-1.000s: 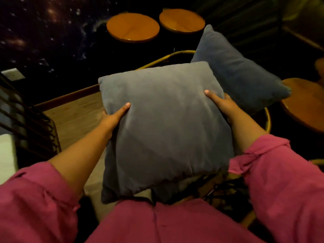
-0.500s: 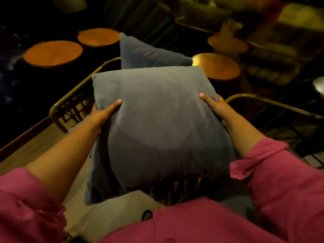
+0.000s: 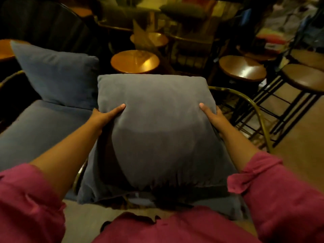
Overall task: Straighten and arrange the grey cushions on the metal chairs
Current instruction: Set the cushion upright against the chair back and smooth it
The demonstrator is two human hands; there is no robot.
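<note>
Holding grey cushion (image 3: 157,130), square, plump, thumb-dimpled

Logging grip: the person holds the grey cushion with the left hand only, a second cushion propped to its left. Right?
No: the head view shows both the left hand and the right hand gripping the grey cushion. The second cushion does stand propped to its left.

A deep pink shirt (image 3: 175,228) fills six o'clock, its front parting at a dark gap near the neck. The left sleeve (image 3: 29,199) at seven o'clock and the right sleeve (image 3: 287,199) at four o'clock are pushed up in bunched, creased folds (the right cuff (image 3: 243,181) flares outward), leaving the left forearm (image 3: 70,146) and right forearm (image 3: 236,146) bare.
</note>
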